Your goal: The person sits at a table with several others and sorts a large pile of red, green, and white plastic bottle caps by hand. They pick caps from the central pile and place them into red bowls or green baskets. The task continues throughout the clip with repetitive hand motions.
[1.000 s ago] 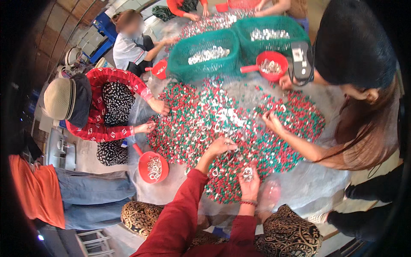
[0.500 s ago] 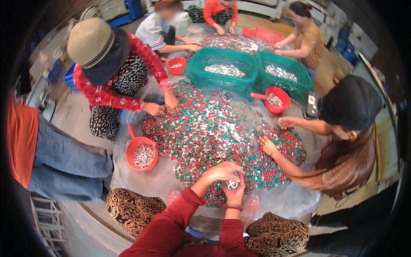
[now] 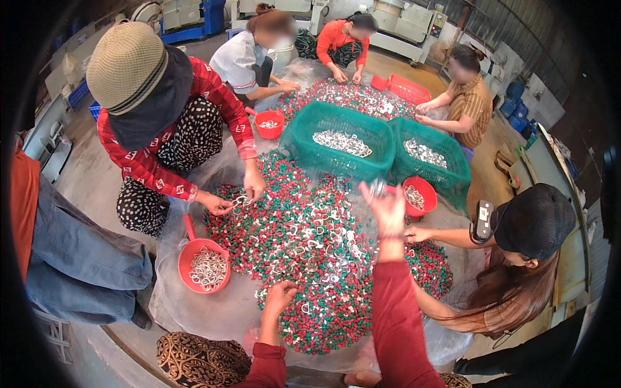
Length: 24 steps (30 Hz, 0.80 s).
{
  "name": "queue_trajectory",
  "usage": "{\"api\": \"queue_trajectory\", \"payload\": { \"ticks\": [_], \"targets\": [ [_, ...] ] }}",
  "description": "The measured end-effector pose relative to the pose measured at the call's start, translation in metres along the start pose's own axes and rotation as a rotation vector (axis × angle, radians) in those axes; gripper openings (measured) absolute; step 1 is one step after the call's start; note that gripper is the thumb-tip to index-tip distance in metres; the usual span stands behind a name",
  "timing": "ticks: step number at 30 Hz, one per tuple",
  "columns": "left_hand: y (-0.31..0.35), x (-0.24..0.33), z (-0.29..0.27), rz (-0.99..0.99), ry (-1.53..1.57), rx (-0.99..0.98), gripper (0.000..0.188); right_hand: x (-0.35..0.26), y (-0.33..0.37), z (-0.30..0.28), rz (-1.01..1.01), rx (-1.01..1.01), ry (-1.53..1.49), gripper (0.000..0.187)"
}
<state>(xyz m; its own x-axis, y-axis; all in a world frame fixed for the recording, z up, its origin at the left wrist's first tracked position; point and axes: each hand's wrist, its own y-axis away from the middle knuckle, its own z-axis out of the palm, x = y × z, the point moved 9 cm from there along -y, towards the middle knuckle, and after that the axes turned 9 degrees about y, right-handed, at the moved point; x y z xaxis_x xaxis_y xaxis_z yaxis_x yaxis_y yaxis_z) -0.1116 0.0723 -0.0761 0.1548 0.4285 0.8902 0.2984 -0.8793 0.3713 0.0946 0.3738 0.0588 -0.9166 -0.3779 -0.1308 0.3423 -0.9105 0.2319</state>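
My right hand (image 3: 389,210) is stretched forward over the far right part of the pile, blurred by motion. Silvery metal pieces (image 3: 377,188) show at its fingers, near a red scoop (image 3: 419,196) with similar pieces in it. Low over the near left edge of the pile is my left hand (image 3: 281,297), its fingers curled; what they hold, if anything, is hidden. Between my arms spreads the pile of small red and green pellets (image 3: 310,323), with many silvery, ring-like metal pieces (image 3: 333,246) scattered through it.
Two green mesh baskets (image 3: 304,145) with metal pieces stand beyond the pile. Red scoops (image 3: 183,262) lie at left and far left. A person in a patterned red sleeve (image 3: 217,107) works at left; another in a black cap (image 3: 540,216) sits close at right. More people sit farther back.
My hands were together over the near pile, holding metal pieces. The right has since reached forward toward the red scoop; the left has moved left and lower. The view has shifted slightly.
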Motion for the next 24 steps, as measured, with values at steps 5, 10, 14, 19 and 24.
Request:
{"api": "queue_trajectory", "payload": {
  "ticks": [5, 10, 14, 19, 24],
  "targets": [
    [-0.008, -0.004, 0.015, -0.001, -0.022, -0.024, 0.024, -0.051, 0.002, 0.063, -0.046, -0.123, 0.309, 0.076],
    [-0.006, 0.015, 0.033, 0.177, -0.015, -0.034, 0.026, -0.076, 0.045, -0.023, -0.038, -0.203, 0.478, 0.047],
    [0.014, -0.003, 0.055, 0.013, -0.106, -0.158, 0.027, -0.072, 0.091, -0.077, 0.054, -0.149, 0.542, 0.050],
    [0.027, -0.021, 0.084, -0.036, -0.264, -0.201, 0.029, -0.099, 0.146, 0.012, -0.007, -0.085, 0.783, 0.059],
    [0.049, -0.045, 0.077, -0.378, -0.241, -0.266, 0.029, -0.062, 0.167, 0.034, -0.017, -0.174, 1.087, 0.063]
  ]
}}
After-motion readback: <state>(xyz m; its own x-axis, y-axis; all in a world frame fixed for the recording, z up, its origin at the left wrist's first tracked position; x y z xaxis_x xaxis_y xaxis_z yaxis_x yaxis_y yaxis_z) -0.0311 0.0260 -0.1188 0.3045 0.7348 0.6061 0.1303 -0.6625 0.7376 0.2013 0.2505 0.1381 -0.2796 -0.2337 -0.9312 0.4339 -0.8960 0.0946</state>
